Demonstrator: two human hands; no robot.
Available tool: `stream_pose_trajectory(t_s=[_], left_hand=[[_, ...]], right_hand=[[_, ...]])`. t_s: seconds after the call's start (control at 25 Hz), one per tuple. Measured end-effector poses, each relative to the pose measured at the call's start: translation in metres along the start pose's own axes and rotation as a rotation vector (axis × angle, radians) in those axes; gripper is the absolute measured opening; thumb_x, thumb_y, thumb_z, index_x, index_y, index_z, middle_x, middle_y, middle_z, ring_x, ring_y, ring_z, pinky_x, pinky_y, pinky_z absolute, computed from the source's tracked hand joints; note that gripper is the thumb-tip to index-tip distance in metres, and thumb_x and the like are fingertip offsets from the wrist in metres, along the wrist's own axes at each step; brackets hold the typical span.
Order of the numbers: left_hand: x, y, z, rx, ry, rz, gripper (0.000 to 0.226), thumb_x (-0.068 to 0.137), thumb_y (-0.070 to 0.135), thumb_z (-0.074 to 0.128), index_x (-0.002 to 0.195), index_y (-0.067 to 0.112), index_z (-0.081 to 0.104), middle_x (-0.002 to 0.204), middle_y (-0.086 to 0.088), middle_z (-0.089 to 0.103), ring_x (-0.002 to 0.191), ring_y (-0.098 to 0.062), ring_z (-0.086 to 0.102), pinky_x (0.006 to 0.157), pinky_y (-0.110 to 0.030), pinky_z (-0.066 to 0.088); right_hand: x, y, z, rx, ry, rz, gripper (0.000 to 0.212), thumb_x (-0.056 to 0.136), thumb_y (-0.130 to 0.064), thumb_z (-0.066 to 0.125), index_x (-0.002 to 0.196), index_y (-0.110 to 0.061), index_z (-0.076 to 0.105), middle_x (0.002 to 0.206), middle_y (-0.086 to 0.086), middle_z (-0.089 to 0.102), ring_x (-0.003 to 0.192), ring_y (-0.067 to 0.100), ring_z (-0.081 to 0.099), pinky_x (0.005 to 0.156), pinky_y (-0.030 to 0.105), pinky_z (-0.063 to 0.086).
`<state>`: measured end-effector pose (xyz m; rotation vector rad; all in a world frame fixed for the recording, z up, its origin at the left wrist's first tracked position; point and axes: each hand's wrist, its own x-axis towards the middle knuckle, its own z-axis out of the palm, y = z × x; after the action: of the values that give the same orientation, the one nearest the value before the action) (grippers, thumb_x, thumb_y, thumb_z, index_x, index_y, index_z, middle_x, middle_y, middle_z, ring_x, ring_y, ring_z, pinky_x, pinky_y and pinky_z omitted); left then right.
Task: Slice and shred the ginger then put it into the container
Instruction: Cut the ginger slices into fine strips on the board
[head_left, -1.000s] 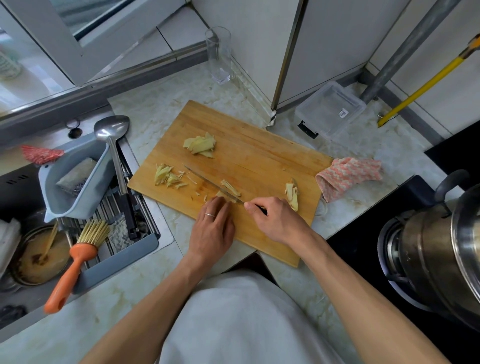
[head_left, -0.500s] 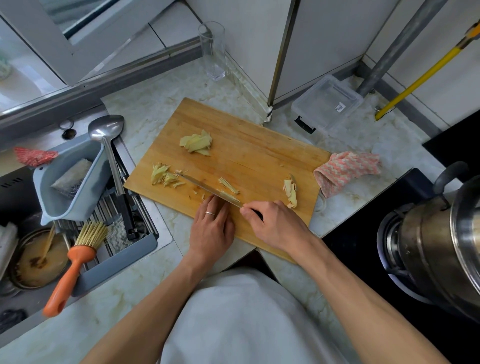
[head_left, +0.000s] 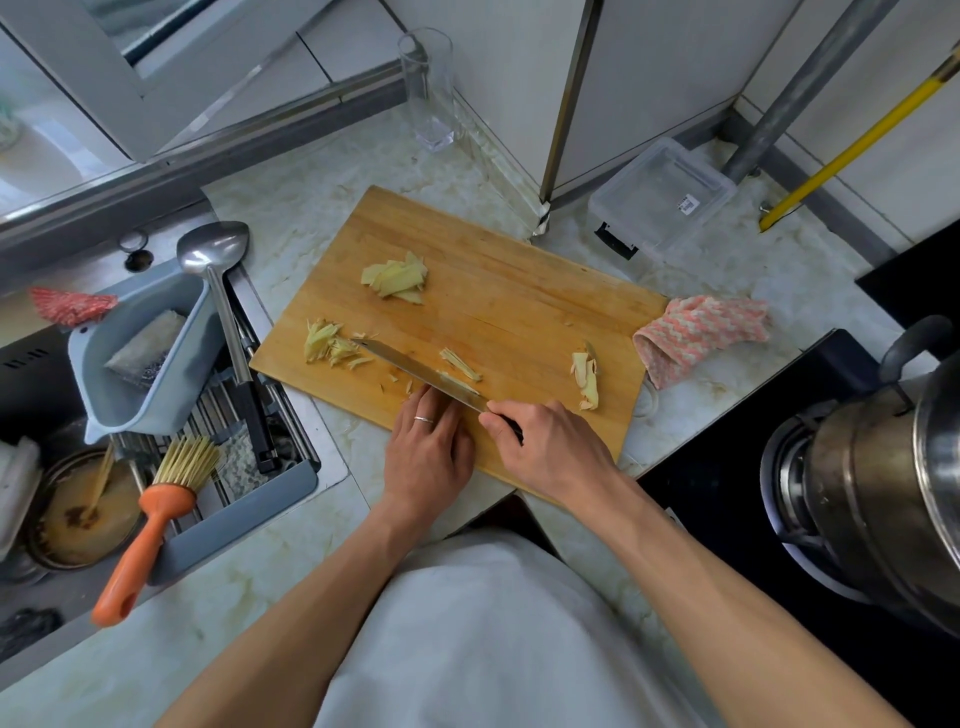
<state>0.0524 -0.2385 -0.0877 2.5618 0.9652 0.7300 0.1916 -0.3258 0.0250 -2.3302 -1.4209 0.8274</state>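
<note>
Left hand (head_left: 428, 448) resting flat on the cutting board (head_left: 524, 317), fingers relaxed beside the blade. Right hand (head_left: 548, 446) gripping the knife (head_left: 421, 371). Just beyond the left fingertips, ginger shreds (head_left: 332, 345); farther out, ginger slices (head_left: 396, 275). Far right of the right hand, the clear container (head_left: 662, 200) on the desk (head_left: 291, 208).

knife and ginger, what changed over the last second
The knife, gripped by the right hand, swept left across the board, its tip reaching the shreds. The left hand stays flat by the blade. Slices and container unchanged.
</note>
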Motion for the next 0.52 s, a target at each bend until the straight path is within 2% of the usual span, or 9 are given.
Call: stream_pose_trajectory(t_s=[0.32, 0.52], left_hand=[[-0.0019, -0.0026, 0.0031, -0.009, -0.002, 0.000, 0.034, 0.090, 0.014, 0.049, 0.113, 0.001, 0.070, 0.121, -0.019, 0.063, 0.122, -0.041, 0.056, 0.101, -0.048, 0.045], [-0.0012, -0.0024, 0.0039, -0.022, -0.012, -0.022, 0.034, 0.089, 0.012, 0.051, 0.115, 0.002, 0.069, 0.123, -0.018, 0.062, 0.125, -0.040, 0.054, 0.102, -0.049, 0.044]], right_hand=[[-0.0027, 0.0001, -0.0041, 0.005, -0.020, -0.002, 0.041, 0.103, -0.049, 0.043, 0.119, -0.020, 0.068, 0.104, 0.012, 0.074, 0.098, 0.040, 0.065, 0.076, 0.046, 0.055], [0.0035, -0.0028, -0.0022, 0.015, -0.037, 0.008, 0.040, 0.103, -0.049, 0.043, 0.120, -0.021, 0.067, 0.104, 0.011, 0.074, 0.097, 0.040, 0.065, 0.075, 0.045, 0.055]])
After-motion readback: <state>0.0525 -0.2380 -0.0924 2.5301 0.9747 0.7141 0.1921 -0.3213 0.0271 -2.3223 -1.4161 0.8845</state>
